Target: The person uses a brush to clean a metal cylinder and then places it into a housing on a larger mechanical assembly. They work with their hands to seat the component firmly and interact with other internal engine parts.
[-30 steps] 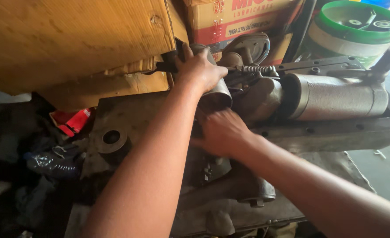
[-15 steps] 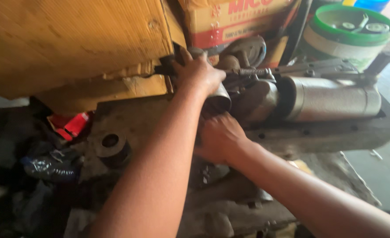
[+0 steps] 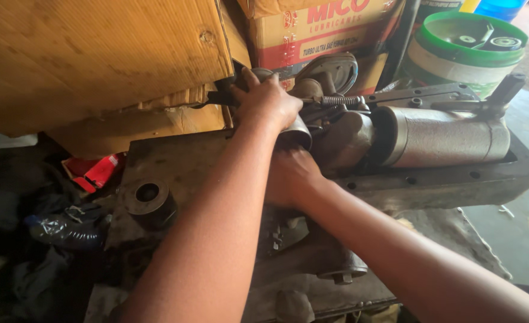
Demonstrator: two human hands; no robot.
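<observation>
Metal sleeve [image 3: 294, 134] on the grey cylinder assembly [image 3: 438, 140] is clenched from above in the left hand's [image 3: 267, 101] grip, while the right hand [image 3: 291, 176] braces underneath, its grip hidden.

Both bare arms are stretched forward, the left hand [image 3: 268, 103] set higher with fingers spread and curled downward, the right hand [image 3: 292, 177] closed just below it, knuckles upward.
</observation>
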